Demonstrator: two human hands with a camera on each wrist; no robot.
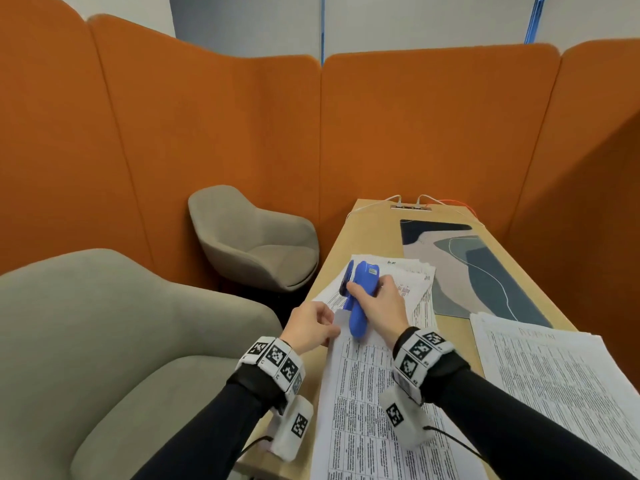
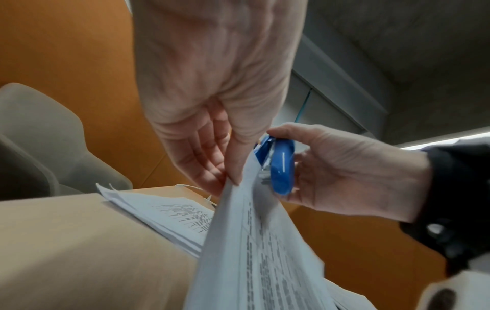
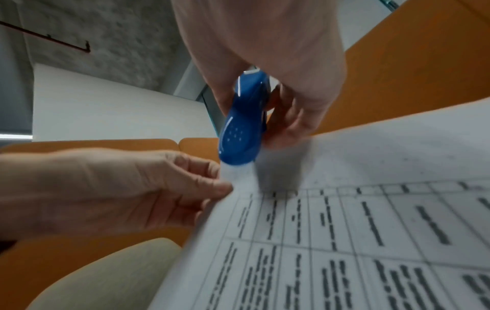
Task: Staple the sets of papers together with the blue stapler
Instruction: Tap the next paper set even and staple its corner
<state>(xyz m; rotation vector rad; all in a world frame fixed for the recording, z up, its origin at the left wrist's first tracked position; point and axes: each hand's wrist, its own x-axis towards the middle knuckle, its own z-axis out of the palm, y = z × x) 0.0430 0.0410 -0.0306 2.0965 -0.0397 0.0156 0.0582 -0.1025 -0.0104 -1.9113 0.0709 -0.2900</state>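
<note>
While gripped in the right hand [image 1: 382, 306], blue stapler [image 1: 360, 303] sits clamped over the top left corner of the near set of papers [image 1: 374, 410].
Left hand [image 1: 310, 329] pinching that same corner, lifted just off the wooden table [image 1: 346, 237]. Two more paper stacks lying flat: one behind the stapler [image 1: 412, 282], one off to the right [image 1: 554, 368]. No containers anywhere, just a patterned mat [image 1: 485, 271].

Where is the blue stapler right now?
In the head view the blue stapler is in the right hand, near the table's left edge, its nose on the top corner of the paper set that the left hand pinches.
</note>
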